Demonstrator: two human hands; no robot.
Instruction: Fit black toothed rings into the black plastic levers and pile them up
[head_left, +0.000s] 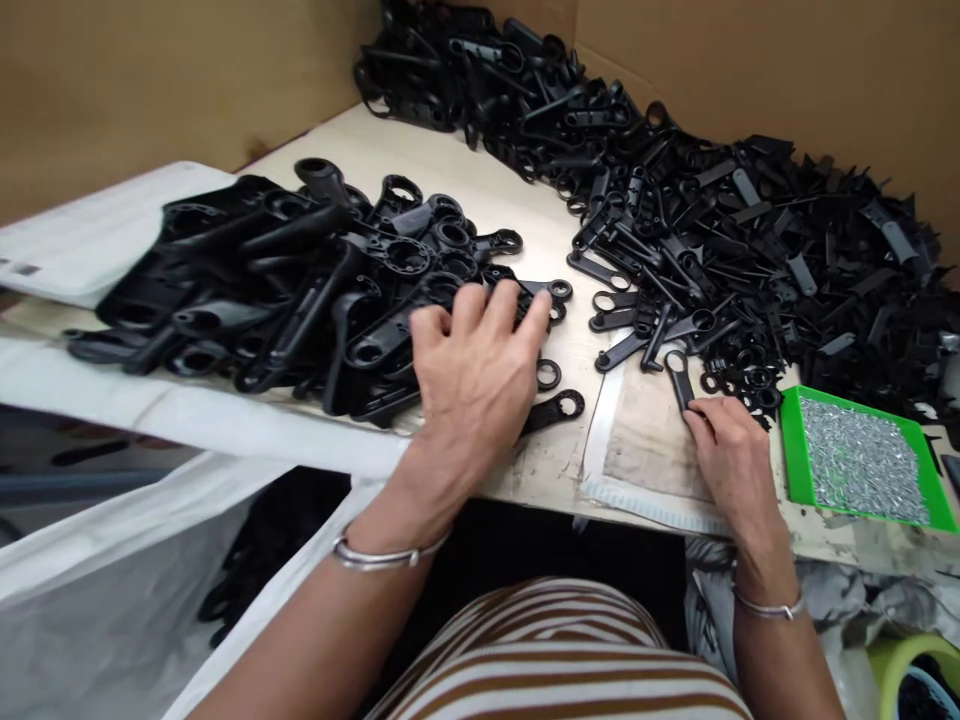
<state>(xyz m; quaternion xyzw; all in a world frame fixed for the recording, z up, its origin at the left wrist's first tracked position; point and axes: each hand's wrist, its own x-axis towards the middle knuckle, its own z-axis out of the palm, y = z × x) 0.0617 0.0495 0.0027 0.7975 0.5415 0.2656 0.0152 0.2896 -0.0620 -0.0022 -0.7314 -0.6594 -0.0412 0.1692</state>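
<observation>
My left hand point(476, 375) lies on the near edge of a heap of large black plastic handle parts point(300, 280), its fingers spread and resting on them. Loose ring-ended handles point(553, 408) lie just right of it on the table. My right hand point(729, 458) rests on the table near the front edge, its fingertips pinched on the lower end of one slim black ring-ended part point(679, 378). A big pile of smaller black parts point(750, 240) spreads behind and to the right of that hand.
A green tray of small silver screws point(861, 460) sits at the right. Cardboard walls point(150, 80) close the back. A white bag point(112, 590) holding black parts hangs below the table's left edge. A taped paper patch point(645, 450) lies between my hands.
</observation>
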